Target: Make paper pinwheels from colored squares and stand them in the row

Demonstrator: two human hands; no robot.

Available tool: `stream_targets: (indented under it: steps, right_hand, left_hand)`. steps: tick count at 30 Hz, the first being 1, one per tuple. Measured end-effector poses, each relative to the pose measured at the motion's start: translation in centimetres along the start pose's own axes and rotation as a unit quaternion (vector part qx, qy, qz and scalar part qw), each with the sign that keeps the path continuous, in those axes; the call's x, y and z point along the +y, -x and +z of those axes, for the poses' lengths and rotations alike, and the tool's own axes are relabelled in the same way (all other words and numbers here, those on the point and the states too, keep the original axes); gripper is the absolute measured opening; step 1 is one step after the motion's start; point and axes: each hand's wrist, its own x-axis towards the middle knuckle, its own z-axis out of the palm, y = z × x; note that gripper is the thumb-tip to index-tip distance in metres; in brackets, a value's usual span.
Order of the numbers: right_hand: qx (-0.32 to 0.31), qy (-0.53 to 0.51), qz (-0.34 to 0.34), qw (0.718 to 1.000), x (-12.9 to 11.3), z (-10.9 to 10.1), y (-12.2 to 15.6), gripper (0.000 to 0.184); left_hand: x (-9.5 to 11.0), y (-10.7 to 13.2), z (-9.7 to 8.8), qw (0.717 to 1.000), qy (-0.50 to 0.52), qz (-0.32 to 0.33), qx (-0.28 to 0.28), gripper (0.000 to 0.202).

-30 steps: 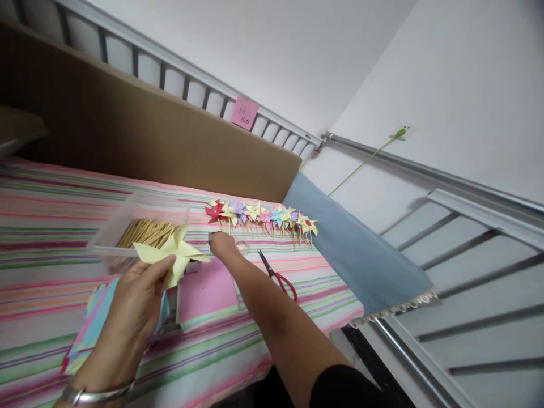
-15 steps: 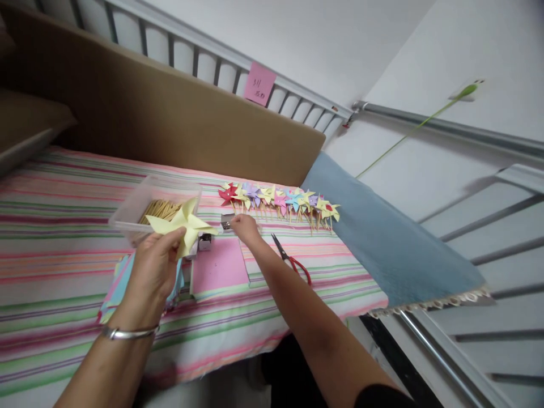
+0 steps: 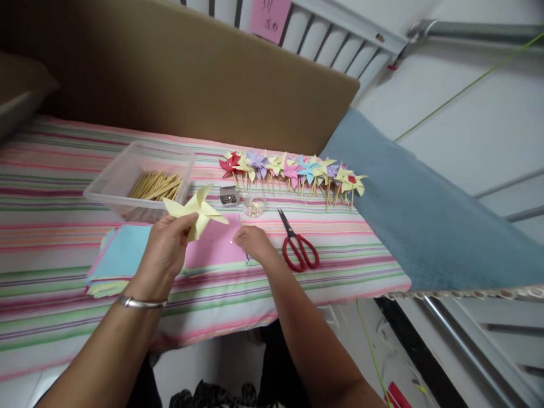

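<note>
Yellow pinwheel, just one, in left fingers

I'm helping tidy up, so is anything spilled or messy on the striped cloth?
Only tiny specks on the pink paper, odd because the sheet is otherwise plain; they're too small to identify. The yellow pinwheel looks fine, and nothing else stands out.

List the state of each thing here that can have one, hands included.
Left hand: closed on the yellow pinwheel
Yellow pinwheel: folded, no stick visible
Right hand: fingertips together; contents unclear
Plastic box: open, holding sticks
Small box: open, small metallic pieces inside
Round clear container: open or covered, cannot tell
Scissors: lying down, blades nearly together
Paper stack: lying flat
Pinwheel row: mounted on sticks
</note>
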Motion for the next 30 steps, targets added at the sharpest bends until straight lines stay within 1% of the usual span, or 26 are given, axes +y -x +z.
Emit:
stream_targets:
  steps: [2,4,7,9,14,20,24,28,30]
  right_hand:
    - [0.007,-0.019,-0.005,1.0,0.1,-0.7,0.2,0.019]
    - [0.011,-0.03,-0.029,0.999,0.1,-1.1,0.7,0.02]
    - [0.006,-0.008,-0.092,0.996,-0.2,-0.9,1.6,0.017]
    - [0.0,0.023,-0.117,0.993,-0.4,-0.4,2.1,0.016]
    - [0.021,0.073,-0.111,0.991,-0.6,0.8,2.0,0.016]
    - [0.026,0.08,-0.098,0.992,-0.1,1.3,1.1,0.021]
    - [0.028,0.037,-0.108,0.993,0.3,0.6,0.6,0.02]
    - [0.079,-0.01,-0.111,0.991,0.6,-0.7,0.6,0.02]
    - [0.082,-0.01,-0.127,0.988,0.6,-0.7,0.9,0.02]
  left_hand:
    - [-0.2,-0.4,0.2,1.0,-0.008,0.003,-0.008,0.014]
    - [-0.3,-0.6,0.3,1.0,-0.019,-0.001,-0.003,0.013]
    - [-0.4,-0.6,0.2,0.999,-0.033,-0.017,0.012,0.012]
    - [-0.4,-0.4,0.1,0.999,-0.039,-0.019,0.022,0.012]
    - [-0.4,-0.3,-0.2,0.998,-0.043,-0.019,0.028,0.01]
    - [-0.4,-0.4,-0.5,0.998,-0.041,-0.03,0.037,0.012]
    - [-0.3,-0.3,-0.5,0.998,-0.043,-0.031,0.031,0.013]
    - [-0.1,-0.2,-0.3,0.998,-0.029,-0.028,0.037,0.011]
    - [-0.1,-0.3,-0.3,0.999,-0.022,-0.025,0.037,0.012]
